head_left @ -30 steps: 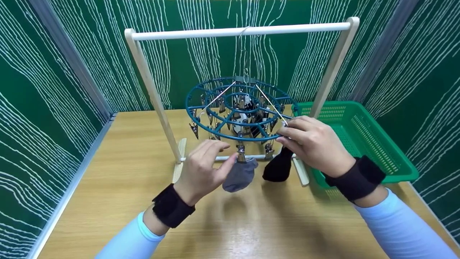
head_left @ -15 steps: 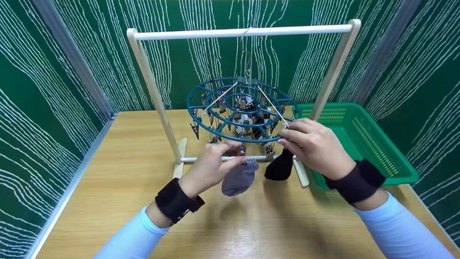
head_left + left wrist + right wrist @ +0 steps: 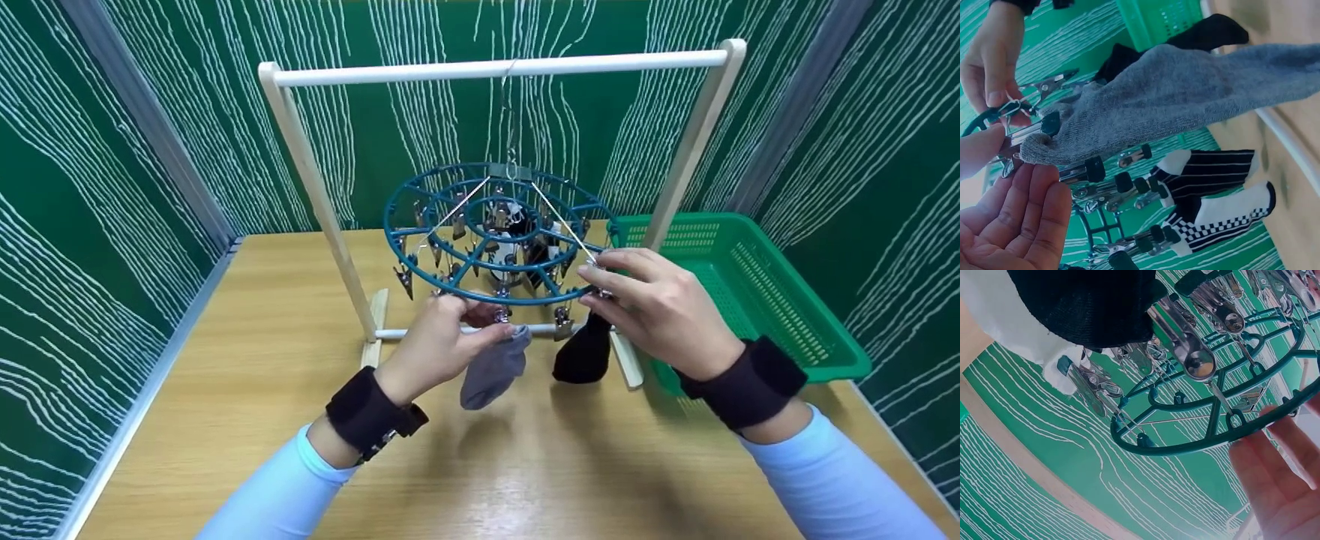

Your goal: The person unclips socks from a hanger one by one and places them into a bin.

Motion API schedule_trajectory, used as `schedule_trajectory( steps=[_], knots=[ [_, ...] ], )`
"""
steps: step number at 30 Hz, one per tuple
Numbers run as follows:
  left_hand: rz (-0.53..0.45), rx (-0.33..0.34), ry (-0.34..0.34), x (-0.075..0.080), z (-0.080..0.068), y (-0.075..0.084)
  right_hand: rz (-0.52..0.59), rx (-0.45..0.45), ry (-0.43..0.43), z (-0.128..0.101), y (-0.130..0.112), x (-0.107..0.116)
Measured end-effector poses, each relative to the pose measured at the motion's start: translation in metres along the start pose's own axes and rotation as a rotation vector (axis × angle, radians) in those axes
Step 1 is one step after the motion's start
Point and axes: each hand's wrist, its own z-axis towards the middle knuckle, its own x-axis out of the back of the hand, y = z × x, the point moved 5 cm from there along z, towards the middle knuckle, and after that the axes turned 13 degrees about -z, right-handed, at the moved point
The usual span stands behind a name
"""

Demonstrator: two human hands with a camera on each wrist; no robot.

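Observation:
A teal round clip hanger [image 3: 420,281] hangs from the wooden rack's top bar [image 3: 420,73]. On its front rim a grey sock [image 3: 491,369] and a black sock [image 3: 583,352] hang from metal clips. My left hand [image 3: 481,321] pinches the clip [image 3: 1044,126] that holds the grey sock [image 3: 1185,95], thumb on one side and fingers [image 3: 1027,219] on the other. My right hand [image 3: 596,283] grips the hanger's rim on the right, just above the black sock [image 3: 1089,304]. Its fingers [image 3: 1275,467] curl round the teal ring [image 3: 1213,433]. Black-and-white patterned socks [image 3: 1213,191] hang from inner clips.
A green plastic basket [image 3: 757,285] stands on the wooden table [image 3: 247,352] to the right, behind the rack's right post [image 3: 686,165]. Green patterned walls close in the left, back and right. The rack's feet [image 3: 373,330] rest mid-table.
My left hand rose from beside the grey sock to the clip above it and closed on it. The hanger swung slightly left. My right hand stayed on the rim.

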Motion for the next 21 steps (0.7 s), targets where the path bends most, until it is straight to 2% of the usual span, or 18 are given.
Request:
schedule_trajectory(
  steps=[5, 9, 15, 21],
  knots=[
    [-0.007, 0.018, -0.009, 0.0, 0.0, -0.002, 0.034, -0.06, 0.086, -0.008, -0.004, 0.007],
    [-0.015, 0.018, -0.005, 0.0, 0.0, -0.003, 0.049, -0.043, 0.068, -0.017, -0.012, 0.004],
    [-0.007, 0.005, 0.01, 0.0, 0.001, -0.005, 0.149, -0.019, -0.044, -0.034, -0.024, -0.022],
    [-0.024, 0.025, 0.003, 0.0, 0.002, -0.007, 0.27, -0.089, -0.273, -0.052, -0.028, -0.059]
  ],
)
